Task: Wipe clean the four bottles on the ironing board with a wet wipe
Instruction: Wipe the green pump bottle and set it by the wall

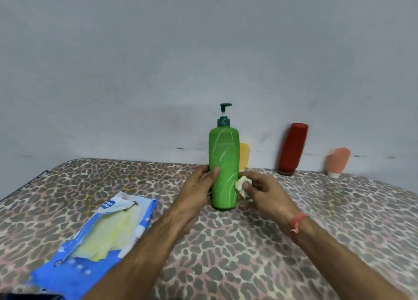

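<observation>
We see two bare arms reaching in from the bottom edge, and both are cut off there. Just to the outer side of our left forearm lies one blue wet wipe pack (97,236), torn open, with pale yellow wipes showing inside. Its near corner is partly covered by the arm, and the print on it is too blurry to read.

Our left hand (199,186) is wrapped around the lower part of one green pump bottle (224,168), thumb on the front, so it is holding the bottle. The bottle stands upright on the spotted ironing board (248,254), right between our two hands.

Our right hand (264,193) pinches one scrunched white wet wipe (243,185) and presses it against the side of the green bottle. One red thread band (298,220) goes around that wrist.

We count four bottles in all. Behind the green one, past our right hand's fingertips, peeks one yellow bottle (244,155); most of it is hidden, so we cannot tell its shape. Farther out to the right of our right hand, one dark red bottle (293,149) leans against the grey wall (158,62), standing on its cap. Farthest to that side is one small pink tube (337,161), blurry, also cap down by the wall.
</observation>
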